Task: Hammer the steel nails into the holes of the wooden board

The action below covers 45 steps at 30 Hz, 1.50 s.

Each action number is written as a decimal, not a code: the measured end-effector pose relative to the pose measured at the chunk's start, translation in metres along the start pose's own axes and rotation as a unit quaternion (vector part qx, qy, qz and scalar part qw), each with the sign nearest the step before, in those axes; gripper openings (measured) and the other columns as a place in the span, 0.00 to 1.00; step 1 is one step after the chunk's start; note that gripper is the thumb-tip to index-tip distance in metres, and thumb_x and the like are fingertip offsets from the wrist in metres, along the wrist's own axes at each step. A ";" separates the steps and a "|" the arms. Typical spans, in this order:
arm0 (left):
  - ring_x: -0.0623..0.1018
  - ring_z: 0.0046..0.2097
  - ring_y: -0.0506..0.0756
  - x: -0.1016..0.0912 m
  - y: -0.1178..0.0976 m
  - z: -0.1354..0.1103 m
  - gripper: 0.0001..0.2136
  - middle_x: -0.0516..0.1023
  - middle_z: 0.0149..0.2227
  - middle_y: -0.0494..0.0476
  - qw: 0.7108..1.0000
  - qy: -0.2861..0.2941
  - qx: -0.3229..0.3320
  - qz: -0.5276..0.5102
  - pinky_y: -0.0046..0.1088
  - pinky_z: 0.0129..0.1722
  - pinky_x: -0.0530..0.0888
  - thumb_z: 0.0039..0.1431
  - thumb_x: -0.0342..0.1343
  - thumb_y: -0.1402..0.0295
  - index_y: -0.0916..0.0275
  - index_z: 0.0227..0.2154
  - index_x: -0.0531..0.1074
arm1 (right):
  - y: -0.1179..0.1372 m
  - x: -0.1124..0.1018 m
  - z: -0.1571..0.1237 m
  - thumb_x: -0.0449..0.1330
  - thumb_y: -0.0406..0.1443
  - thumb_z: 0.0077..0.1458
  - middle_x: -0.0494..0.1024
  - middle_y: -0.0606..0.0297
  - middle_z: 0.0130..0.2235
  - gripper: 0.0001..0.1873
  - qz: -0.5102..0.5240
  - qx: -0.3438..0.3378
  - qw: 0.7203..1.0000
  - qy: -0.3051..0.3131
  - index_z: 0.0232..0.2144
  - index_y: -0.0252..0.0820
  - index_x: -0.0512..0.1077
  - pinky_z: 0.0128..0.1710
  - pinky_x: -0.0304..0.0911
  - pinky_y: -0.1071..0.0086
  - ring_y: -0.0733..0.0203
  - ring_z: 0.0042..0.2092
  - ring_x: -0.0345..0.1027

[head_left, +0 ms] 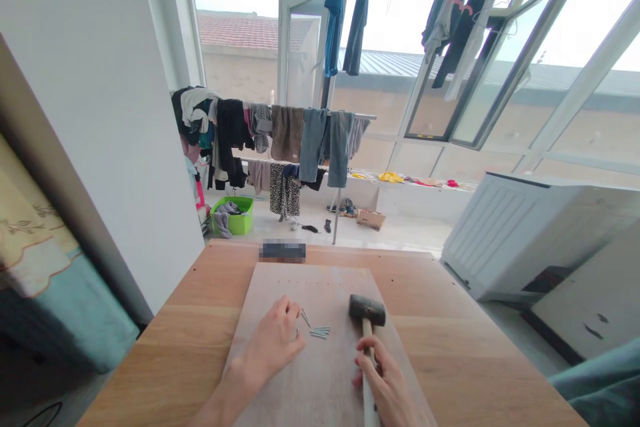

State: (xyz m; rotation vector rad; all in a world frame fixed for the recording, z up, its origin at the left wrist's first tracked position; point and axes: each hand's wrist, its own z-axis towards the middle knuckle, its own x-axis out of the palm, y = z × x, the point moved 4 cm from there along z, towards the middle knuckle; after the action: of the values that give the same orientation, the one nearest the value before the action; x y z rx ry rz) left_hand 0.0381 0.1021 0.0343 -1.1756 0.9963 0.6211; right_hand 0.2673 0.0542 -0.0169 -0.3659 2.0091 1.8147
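My right hand (383, 373) is wrapped round the handle of a rubber mallet (367, 310), whose black head lies over the right side of a pale wooden board (320, 380). Over the board's left half is my left hand (280, 337), its fingers curled in and closed; a small shiny bit shows at the fingertips, too small to name. Just right of those fingers, several loose nails (320, 332) lie in a small bunch, with one or two more slanting beside the fingers. Small dark dots run in a row near the board's far edge.
Beneath the board is a larger wooden tabletop (440, 353). A blurred dark object (283, 251) sits at its far edge. Beyond stand a laundry rack (300, 113) with clothes and a green basket (240, 221). A white cabinet-like unit (500, 233) stands right, a wall (100, 80) left.
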 end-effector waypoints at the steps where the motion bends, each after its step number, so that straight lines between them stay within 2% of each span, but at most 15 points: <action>1: 0.74 0.43 0.58 0.000 0.000 0.000 0.08 0.71 0.42 0.58 1.000 0.009 -0.011 0.009 0.33 0.45 0.71 0.54 0.52 0.72 0.60 0.38 0.69 | -0.003 0.000 0.001 0.51 0.47 0.55 0.73 0.73 0.19 0.14 0.016 0.006 1.000 0.002 0.36 0.46 0.67 0.29 0.62 0.71 0.57 0.26 0.71; 4: 0.76 0.39 0.57 0.002 -0.004 0.003 0.07 0.73 0.40 0.57 0.998 0.039 -0.037 0.037 0.32 0.41 0.70 0.55 0.51 0.71 0.60 0.37 0.69 | -0.012 0.000 0.004 0.54 0.48 0.53 0.72 0.73 0.18 0.16 0.036 0.012 0.999 0.002 0.38 0.45 0.69 0.28 0.63 0.70 0.57 0.26 0.71; 7: 0.77 0.40 0.57 0.006 -0.010 0.005 0.11 0.74 0.41 0.59 0.995 0.059 -0.051 0.064 0.31 0.40 0.70 0.54 0.49 0.75 0.62 0.39 0.69 | -0.019 0.000 0.006 0.55 0.50 0.53 0.74 0.72 0.20 0.24 0.057 0.008 0.998 0.009 0.46 0.42 0.69 0.28 0.65 0.69 0.56 0.26 0.73; 10: 0.76 0.44 0.59 0.011 -0.015 0.004 0.17 0.75 0.43 0.61 0.990 0.074 -0.037 0.112 0.33 0.43 0.71 0.51 0.47 0.81 0.62 0.43 0.70 | -0.025 0.002 0.009 0.55 0.53 0.54 0.80 0.68 0.28 0.35 0.090 0.002 0.996 0.024 0.58 0.40 0.61 0.30 0.67 0.68 0.56 0.26 0.75; 12: 0.76 0.46 0.61 0.015 -0.015 0.001 0.22 0.76 0.43 0.62 0.986 0.079 -0.021 0.145 0.35 0.45 0.71 0.49 0.47 0.84 0.62 0.46 0.70 | -0.029 0.003 0.010 0.55 0.55 0.54 0.81 0.64 0.32 0.39 0.099 0.001 0.995 0.010 0.60 0.39 0.57 0.29 0.68 0.66 0.56 0.25 0.75; 14: 0.77 0.45 0.62 0.018 -0.011 -0.001 0.24 0.77 0.42 0.62 0.985 0.076 -0.006 0.152 0.37 0.45 0.71 0.48 0.46 0.85 0.62 0.48 0.70 | -0.030 0.005 0.010 0.54 0.57 0.53 0.81 0.65 0.32 0.41 0.099 -0.002 0.995 -0.021 0.61 0.40 0.57 0.27 0.68 0.66 0.56 0.24 0.75; 17: 0.77 0.43 0.61 0.018 -0.004 0.000 0.22 0.76 0.40 0.60 0.989 0.073 0.022 0.127 0.35 0.44 0.71 0.50 0.45 0.86 0.61 0.43 0.71 | -0.029 0.007 0.008 0.52 0.60 0.52 0.81 0.66 0.31 0.40 0.104 -0.006 0.994 -0.046 0.59 0.42 0.59 0.25 0.68 0.66 0.57 0.22 0.74; 20: 0.76 0.43 0.59 0.010 0.000 0.006 0.17 0.75 0.41 0.59 0.989 0.080 0.048 0.111 0.34 0.45 0.70 0.51 0.48 0.86 0.61 0.39 0.71 | -0.029 0.007 0.009 0.53 0.61 0.52 0.81 0.67 0.31 0.43 0.118 0.000 0.993 -0.019 0.60 0.41 0.57 0.26 0.68 0.67 0.57 0.22 0.74; 25: 0.75 0.43 0.56 -0.004 0.000 0.017 0.13 0.73 0.43 0.57 0.993 0.052 0.076 0.079 0.31 0.44 0.70 0.58 0.49 0.83 0.61 0.39 0.70 | -0.036 0.006 0.013 0.53 0.62 0.53 0.80 0.68 0.29 0.47 0.111 0.007 0.994 0.014 0.63 0.38 0.52 0.27 0.68 0.67 0.57 0.24 0.75; 32: 0.74 0.45 0.59 0.018 -0.002 0.012 0.15 0.76 0.40 0.56 0.980 0.021 0.164 0.109 0.35 0.46 0.71 0.60 0.45 0.86 0.61 0.39 0.70 | -0.040 0.005 0.012 0.55 0.63 0.50 0.83 0.64 0.33 0.49 0.126 0.023 0.992 0.012 0.63 0.40 0.53 0.28 0.70 0.65 0.55 0.25 0.76; 36: 0.76 0.46 0.57 0.029 -0.011 0.009 0.16 0.77 0.42 0.56 0.980 0.021 0.194 0.040 0.32 0.48 0.73 0.60 0.45 0.86 0.60 0.40 0.71 | -0.034 0.005 0.010 0.55 0.60 0.52 0.82 0.66 0.30 0.46 0.135 0.009 0.991 0.012 0.63 0.39 0.51 0.27 0.69 0.66 0.55 0.24 0.75; 41: 0.77 0.47 0.54 0.033 -0.012 0.010 0.11 0.79 0.45 0.55 0.978 0.006 0.170 -0.120 0.29 0.50 0.72 0.64 0.48 0.78 0.58 0.42 0.72 | -0.024 0.001 0.009 0.59 0.58 0.49 0.82 0.65 0.28 0.46 0.168 -0.002 0.986 -0.010 0.62 0.40 0.53 0.24 0.68 0.65 0.53 0.23 0.75; 43: 0.78 0.47 0.54 0.031 -0.008 0.013 0.09 0.80 0.44 0.55 0.977 -0.010 0.145 -0.154 0.29 0.50 0.72 0.65 0.48 0.74 0.59 0.42 0.72 | -0.021 0.000 0.008 0.60 0.58 0.48 0.79 0.67 0.25 0.51 0.174 0.013 0.985 -0.001 0.64 0.37 0.48 0.24 0.68 0.64 0.51 0.23 0.75; 45: 0.78 0.43 0.54 0.028 -0.002 0.019 0.07 0.80 0.41 0.54 0.978 -0.027 0.113 -0.173 0.27 0.46 0.72 0.66 0.49 0.70 0.59 0.40 0.72 | -0.020 -0.001 0.008 0.60 0.57 0.48 0.78 0.69 0.25 0.57 0.192 0.040 0.981 0.007 0.67 0.35 0.38 0.21 0.68 0.65 0.52 0.22 0.74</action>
State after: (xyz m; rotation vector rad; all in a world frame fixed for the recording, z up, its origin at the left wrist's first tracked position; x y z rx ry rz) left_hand 0.0585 0.1164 0.0121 -1.0901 0.7691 0.2551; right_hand 0.2788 0.0595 -0.0349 0.0382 2.2765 1.9408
